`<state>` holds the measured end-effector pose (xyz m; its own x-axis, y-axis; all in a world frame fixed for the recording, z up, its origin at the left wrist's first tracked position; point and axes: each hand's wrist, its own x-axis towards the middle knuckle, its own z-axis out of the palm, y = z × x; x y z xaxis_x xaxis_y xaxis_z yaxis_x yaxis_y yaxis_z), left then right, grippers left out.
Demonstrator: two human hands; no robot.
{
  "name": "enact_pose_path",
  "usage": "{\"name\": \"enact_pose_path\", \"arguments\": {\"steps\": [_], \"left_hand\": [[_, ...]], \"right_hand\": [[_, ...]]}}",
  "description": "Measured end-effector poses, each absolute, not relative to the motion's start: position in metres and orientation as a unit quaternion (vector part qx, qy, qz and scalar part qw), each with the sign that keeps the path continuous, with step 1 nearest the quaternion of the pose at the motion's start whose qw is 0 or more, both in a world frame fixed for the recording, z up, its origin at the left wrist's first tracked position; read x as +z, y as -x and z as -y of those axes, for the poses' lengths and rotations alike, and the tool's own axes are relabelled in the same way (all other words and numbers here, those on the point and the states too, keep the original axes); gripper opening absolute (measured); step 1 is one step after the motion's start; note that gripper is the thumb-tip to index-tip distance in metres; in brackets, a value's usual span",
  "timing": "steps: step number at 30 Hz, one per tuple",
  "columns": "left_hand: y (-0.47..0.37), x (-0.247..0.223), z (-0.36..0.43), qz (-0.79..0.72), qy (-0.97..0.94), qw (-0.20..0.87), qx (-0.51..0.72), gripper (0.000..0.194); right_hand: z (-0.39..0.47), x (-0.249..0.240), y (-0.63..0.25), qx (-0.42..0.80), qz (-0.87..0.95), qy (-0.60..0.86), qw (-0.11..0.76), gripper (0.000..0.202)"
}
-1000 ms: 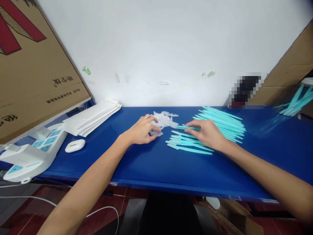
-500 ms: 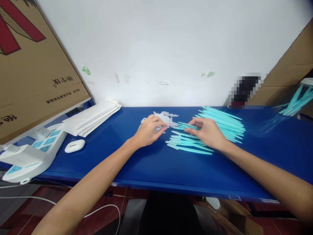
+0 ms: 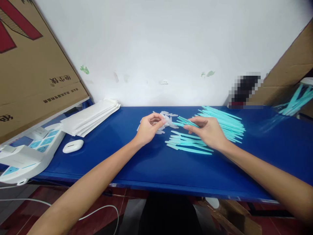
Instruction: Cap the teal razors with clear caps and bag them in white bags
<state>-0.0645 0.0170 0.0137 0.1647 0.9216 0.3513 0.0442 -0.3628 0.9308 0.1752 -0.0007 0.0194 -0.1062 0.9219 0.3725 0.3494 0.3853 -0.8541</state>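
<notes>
My left hand [image 3: 150,128] is pinched at the thumb and fingertips around what looks like a small translucent cap, mostly hidden by the fingers. Just behind it lies a heap of translucent plastic caps [image 3: 174,115]. My right hand [image 3: 206,129] grips a few turquoise eyebrow razors [image 3: 182,120], their tips pointing left toward my left fingers. One razor in that bunch sticks out further, close to the left fingertips. Below the right hand, several razors [image 3: 192,149] lie side by side on the table. A bigger pile of razors [image 3: 231,125] spreads behind the right wrist.
The blue table [image 3: 146,169] meets a white wall. At left are a stack of white packets [image 3: 90,116], a white earbud case [image 3: 73,146], a power strip [image 3: 41,164] and a large carton [image 3: 36,65]. A clear container [image 3: 299,98] with turquoise sticks stands far right.
My left hand has lifted slightly off the cap heap and its fingers have curled closer. The razors in my right hand have tilted up, one now reaching toward the left fingertips.
</notes>
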Motion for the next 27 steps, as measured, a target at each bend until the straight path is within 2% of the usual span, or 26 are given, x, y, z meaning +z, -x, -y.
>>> {"name": "enact_pose_path", "arguments": {"steps": [6,11,17,23,25,27], "left_hand": [[0.063,0.015,-0.015,-0.375,-0.61,0.452,0.531,0.032],[0.063,0.011,-0.017,-0.381,-0.635,0.435,0.512,0.029],[0.06,0.009,-0.017,-0.375,-0.705,0.36,0.483,0.022],[0.06,0.014,-0.012,-0.32,-0.758,0.322,0.468,0.023],[0.063,0.016,-0.011,-0.309,-0.786,0.281,0.454,0.022],[0.068,0.018,-0.013,-0.302,-0.838,0.195,0.41,0.021]], "right_hand": [[0.001,0.021,-0.174,0.319,0.669,0.491,0.458,0.05],[0.003,0.022,-0.172,0.327,0.646,0.509,0.466,0.051],[0.008,0.026,-0.167,0.322,0.656,0.49,0.476,0.054],[0.014,0.028,-0.164,0.3,0.704,0.452,0.458,0.047],[0.014,0.025,-0.165,0.294,0.717,0.442,0.453,0.045],[0.012,0.021,-0.166,0.287,0.729,0.439,0.441,0.046]]}}
